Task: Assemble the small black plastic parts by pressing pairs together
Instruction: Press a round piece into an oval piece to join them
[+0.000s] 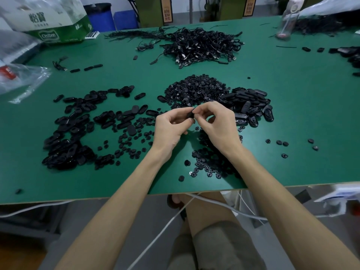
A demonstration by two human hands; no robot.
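Note:
My left hand (171,126) and my right hand (216,123) meet above the green table (282,114), fingertips together. Between them sits a small black plastic part (191,115), pinched from both sides; most of it is hidden by my fingers. A heap of small round black parts (194,90) lies just behind my hands. Black oval shells (251,106) are piled to the right of that heap. More oval pieces (70,131) spread over the left side. Loose round parts (206,164) lie under my right wrist.
A tangle of black cables (202,45) sits at the back centre. A green and white carton (52,22) and clear plastic bags (21,76) stand at the left. A clear bottle (288,20) stands at the back right. The table's front edge (116,196) runs near my forearms.

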